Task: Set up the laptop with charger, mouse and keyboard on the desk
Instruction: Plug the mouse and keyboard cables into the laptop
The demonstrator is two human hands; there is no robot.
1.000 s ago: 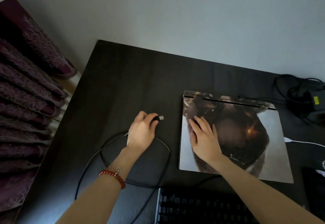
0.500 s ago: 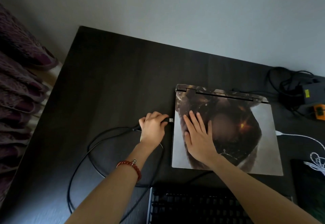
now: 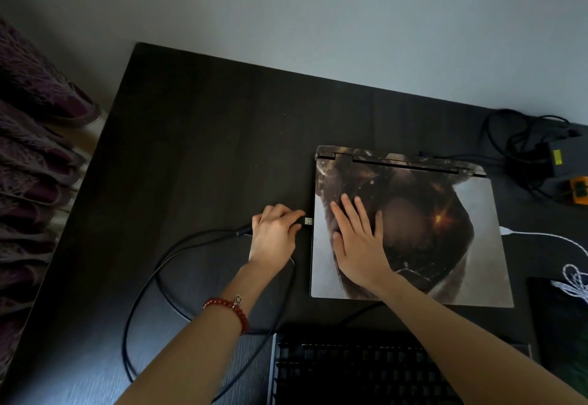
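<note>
A closed laptop (image 3: 445, 207) with a dark brown picture on its lid lies on the dark desk (image 3: 197, 137). My right hand (image 3: 359, 242) rests flat on the left part of the lid, fingers spread. My left hand (image 3: 275, 234) pinches the USB plug (image 3: 308, 221) of a black cable (image 3: 149, 280), with the metal tip right at the laptop's left edge. The cable loops over the desk and runs to the black keyboard (image 3: 356, 373) at the near edge. The charger brick (image 3: 560, 159) sits at the far right among tangled cords.
A white cable (image 3: 547, 239) runs from the laptop's right side to a coil on a dark mouse pad (image 3: 560, 325). An orange item (image 3: 579, 189) lies by the charger. Purple curtains (image 3: 31, 166) hang to the left of the desk. A grey wall stands behind.
My left hand has carried the USB plug rightward from open desk to the laptop's left edge. My right hand stays flat on the lid. The view shifted slightly.
</note>
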